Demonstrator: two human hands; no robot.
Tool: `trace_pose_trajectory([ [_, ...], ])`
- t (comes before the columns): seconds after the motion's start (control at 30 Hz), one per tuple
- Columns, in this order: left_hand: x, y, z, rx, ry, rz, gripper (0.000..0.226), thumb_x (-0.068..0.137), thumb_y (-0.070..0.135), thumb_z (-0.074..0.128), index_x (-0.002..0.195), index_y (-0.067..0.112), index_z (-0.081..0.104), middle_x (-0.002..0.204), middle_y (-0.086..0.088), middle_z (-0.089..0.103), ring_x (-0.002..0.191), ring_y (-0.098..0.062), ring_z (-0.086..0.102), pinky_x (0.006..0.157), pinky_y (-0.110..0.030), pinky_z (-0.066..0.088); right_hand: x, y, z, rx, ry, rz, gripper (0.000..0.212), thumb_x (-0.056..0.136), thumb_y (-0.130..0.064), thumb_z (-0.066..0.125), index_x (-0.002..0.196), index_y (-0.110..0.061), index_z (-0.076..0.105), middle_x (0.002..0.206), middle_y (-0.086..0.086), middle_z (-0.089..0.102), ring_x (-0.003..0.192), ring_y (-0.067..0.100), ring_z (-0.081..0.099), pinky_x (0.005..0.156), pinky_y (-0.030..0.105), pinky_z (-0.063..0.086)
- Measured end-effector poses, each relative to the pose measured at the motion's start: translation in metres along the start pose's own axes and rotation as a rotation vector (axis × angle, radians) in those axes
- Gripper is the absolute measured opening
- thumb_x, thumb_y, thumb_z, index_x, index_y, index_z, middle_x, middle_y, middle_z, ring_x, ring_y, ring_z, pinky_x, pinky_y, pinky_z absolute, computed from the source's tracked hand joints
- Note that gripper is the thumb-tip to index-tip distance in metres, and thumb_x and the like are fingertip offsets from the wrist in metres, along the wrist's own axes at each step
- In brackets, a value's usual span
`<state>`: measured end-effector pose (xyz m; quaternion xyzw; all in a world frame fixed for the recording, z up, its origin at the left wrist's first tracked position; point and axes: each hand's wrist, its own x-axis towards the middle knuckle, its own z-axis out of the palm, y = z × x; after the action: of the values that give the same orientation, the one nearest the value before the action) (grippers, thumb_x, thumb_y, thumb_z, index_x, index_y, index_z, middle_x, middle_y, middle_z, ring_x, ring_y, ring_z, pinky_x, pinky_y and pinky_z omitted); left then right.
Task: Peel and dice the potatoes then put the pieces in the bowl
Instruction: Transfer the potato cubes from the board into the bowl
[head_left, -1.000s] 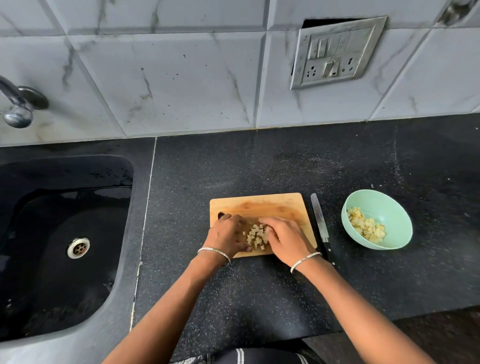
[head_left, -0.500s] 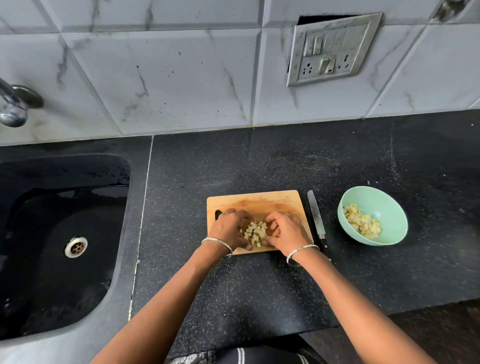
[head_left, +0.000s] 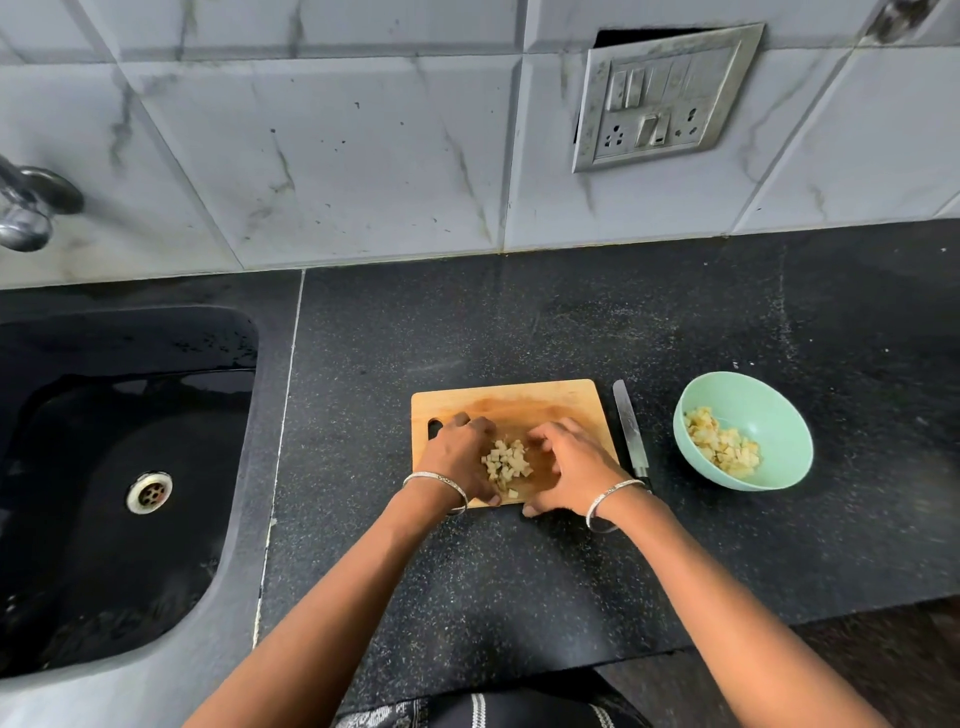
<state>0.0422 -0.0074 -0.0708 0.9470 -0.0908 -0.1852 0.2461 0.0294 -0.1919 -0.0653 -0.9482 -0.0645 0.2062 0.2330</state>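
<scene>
Bare forearms, no sleeves. Left hand (head_left: 460, 457): thin silver bangle (head_left: 436, 480) at wrist, patterned. Right hand (head_left: 576, 467): matching silver bangle (head_left: 613, 501). Dark garment (head_left: 488, 709) with white stripes at bottom edge of view.

countertop (head_left: 571, 322): black, fine pale speckle | cutting board (head_left: 519, 402): light tan wood, darker orange-brown centre | diced potato (head_left: 506, 464): pale cream-yellow | bowl (head_left: 779, 415): mint green | knife (head_left: 627, 426): silver blade, dark handle | wall tiles (head_left: 337, 156): white, grey marble veining | sink (head_left: 104, 467): glossy black, steel drain | switch plate (head_left: 660, 98): dull grey metal
</scene>
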Motion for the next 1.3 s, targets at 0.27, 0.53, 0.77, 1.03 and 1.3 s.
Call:
trace_pose_trajectory([
  [0.27,0.007,0.004,0.006,0.007,0.008,0.023,0.081,0.049,0.027,0.093,0.12,0.018,0.054,0.116,-0.006,0.053,0.108,-0.025,0.051,0.093,-0.038,0.047,0.012,-0.017,0.01,-0.042,0.035,-0.043,0.074,0.064,-0.025,0.088,0.126,-0.019,0.048,0.127,0.002,0.049,0.12,0.021,0.045,0.096,0.031,0.038],
  [0.53,0.009,0.001,0.007,-0.11,0.033,0.005,0.054,0.056,0.016,0.087,0.105,0.014,0.064,0.101,-0.003,0.066,0.092,-0.019,0.06,0.081,-0.03,0.051,0.021,-0.02,0.009,-0.031,0.057,-0.006,0.058,0.065,-0.031,0.082,0.116,-0.021,0.057,0.111,0.0,0.061,0.106,0.021,0.051,0.081,0.029,0.041],
  [0.77,0.007,0.003,0.007,-0.268,0.05,-0.06,0.042,0.055,0.009,0.084,0.091,0.016,0.064,0.08,0.003,0.064,0.073,-0.018,0.063,0.074,-0.034,0.057,0.024,-0.024,0.007,0.14,0.093,0.124,0.039,0.057,-0.028,0.085,0.092,-0.027,0.067,0.078,-0.008,0.063,0.073,0.011,0.058,0.052,0.017,0.035],
  [1.03,0.016,0.004,-0.004,-0.385,-0.071,-0.116,0.045,0.059,0.005,0.087,0.1,0.012,0.068,0.091,-0.004,0.07,0.078,-0.015,0.059,0.077,-0.032,0.054,0.019,-0.017,-0.003,0.787,-0.099,0.259,0.037,0.068,0.023,0.07,0.096,-0.001,0.065,0.087,0.016,0.067,0.077,0.028,0.068,0.071,0.045,0.061],
  [1.3,0.031,0.037,-0.028,-0.381,-0.172,-0.02,0.042,0.058,0.008,0.088,0.096,0.016,0.072,0.09,-0.001,0.07,0.085,-0.02,0.063,0.08,-0.035,0.054,-0.002,-0.007,-0.037,1.06,-0.068,0.343,0.042,0.073,0.026,0.064,0.111,0.007,0.059,0.093,0.018,0.066,0.072,0.023,0.069,0.058,0.027,0.058],
])
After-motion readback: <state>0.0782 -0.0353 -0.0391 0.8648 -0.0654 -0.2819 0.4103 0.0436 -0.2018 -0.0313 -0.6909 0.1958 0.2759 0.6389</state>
